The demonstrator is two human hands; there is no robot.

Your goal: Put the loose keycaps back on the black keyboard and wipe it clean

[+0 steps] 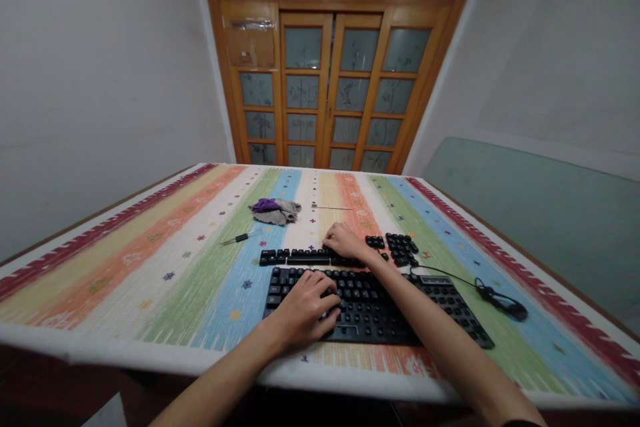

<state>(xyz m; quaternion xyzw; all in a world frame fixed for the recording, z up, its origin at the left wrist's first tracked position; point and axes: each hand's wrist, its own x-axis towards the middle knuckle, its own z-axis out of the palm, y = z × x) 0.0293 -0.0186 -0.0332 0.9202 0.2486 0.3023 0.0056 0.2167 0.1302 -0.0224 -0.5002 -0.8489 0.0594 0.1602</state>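
A black keyboard [373,330] lies near the table's front edge; some keys are capped at its left, while its lower and right parts show bare switches. My left hand [307,307] rests on its left half, fingers bent and spread over the keys. Behind the keyboard runs a row of loose black keycaps [307,257], including a long space bar. My right hand [345,241] reaches across to this row, its fingers curled together at the far side; whatever they grip is hidden. More loose keycaps [401,248] are grouped to the right of this hand.
A grey and purple cloth [276,210] lies further back. Near it are a small black-handled tool [241,237] and a thin metal rod [333,207]. The coiled keyboard cable [503,300] sits at right on the striped tablecloth [200,280]. Wooden doors stand behind.
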